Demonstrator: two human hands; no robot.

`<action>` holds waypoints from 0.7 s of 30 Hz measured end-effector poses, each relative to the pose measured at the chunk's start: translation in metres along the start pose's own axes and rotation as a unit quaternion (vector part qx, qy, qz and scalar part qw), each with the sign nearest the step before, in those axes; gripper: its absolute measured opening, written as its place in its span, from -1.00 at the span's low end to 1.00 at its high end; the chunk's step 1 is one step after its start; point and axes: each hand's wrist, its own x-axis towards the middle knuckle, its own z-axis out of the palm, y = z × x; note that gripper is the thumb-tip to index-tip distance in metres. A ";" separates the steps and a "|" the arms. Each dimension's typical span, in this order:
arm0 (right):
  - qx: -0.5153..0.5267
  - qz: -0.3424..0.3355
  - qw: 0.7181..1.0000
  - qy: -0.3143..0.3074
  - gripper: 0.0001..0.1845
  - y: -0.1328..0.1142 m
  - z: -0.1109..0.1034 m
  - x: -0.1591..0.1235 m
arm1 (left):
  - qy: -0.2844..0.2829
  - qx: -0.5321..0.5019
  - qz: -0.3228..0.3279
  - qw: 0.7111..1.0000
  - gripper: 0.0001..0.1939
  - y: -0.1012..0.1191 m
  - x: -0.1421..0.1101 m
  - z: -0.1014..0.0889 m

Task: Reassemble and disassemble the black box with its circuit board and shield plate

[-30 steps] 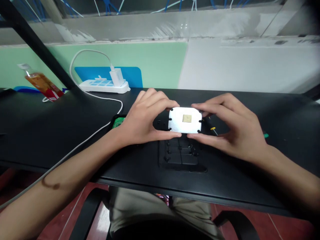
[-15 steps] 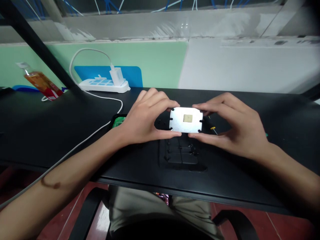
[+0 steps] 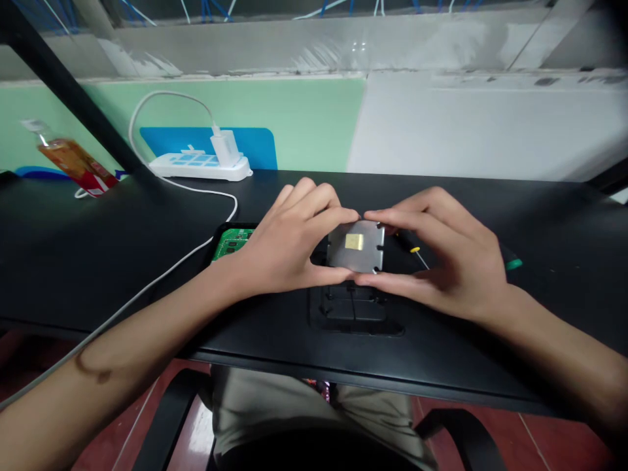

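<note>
A small silvery metal plate (image 3: 369, 254), notched along its edge and bearing a yellowish square pad, is held up between both hands. My left hand (image 3: 294, 245) pinches its left part, thumb below and fingers above. On the other side my right hand (image 3: 444, 252) grips it the same way. Under the plate a black plastic housing (image 3: 353, 311) lies on the desk, partly covered by the hands. Beside my left wrist is a green circuit board (image 3: 233, 241) in a black case. Behind my right fingers rests a screwdriver (image 3: 415, 250) with a yellow collar.
A white power strip (image 3: 201, 167) with a plugged-in charger stands at the back of the black desk (image 3: 147, 229). Its white cable (image 3: 191, 247) runs forward past my left arm. At far left stands a drink bottle (image 3: 78, 163). A green-tipped item (image 3: 513, 264) lies right of my right hand.
The metal plate has tilted, its bright glare turning to dull grey. My right hand has shifted left and my left hand slightly right, so the fingertips are closer together.
</note>
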 end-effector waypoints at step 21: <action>0.083 0.057 0.995 -0.015 -0.36 -0.003 0.017 0.002 | 0.064 -0.142 -0.015 0.988 -0.35 0.006 0.001 -0.002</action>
